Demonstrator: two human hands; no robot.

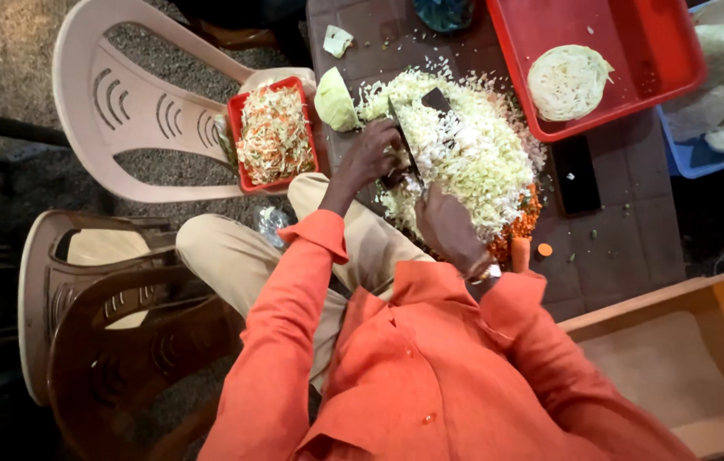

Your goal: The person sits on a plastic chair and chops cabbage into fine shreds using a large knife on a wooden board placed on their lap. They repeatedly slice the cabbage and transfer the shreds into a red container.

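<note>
A broad dark-bladed chopping knife (417, 141) is held upright in the large heap of pale green shredded cabbage (473, 158) on the brown tiled worktop (626, 222). The left hand (372, 154) is closed at the heap's near-left edge, apparently around the knife handle, though the grip itself is partly hidden. The right hand (445, 224) is curled at the heap's near edge; what it grips cannot be told. A cut wedge of smooth green cabbage (334, 100) lies touching the heap's left side. The shreds are judged light, loose and soft, best gathered by scooping; the wedge is judged firm and slightly slippery, best pressed on its rounded back. Left of the heap sits a red square plastic tub of mixed shredded cabbage and carrot (274, 135); beyond the heap, a red plastic tray (635, 94) holds a halved cabbage (566, 81).
</note>
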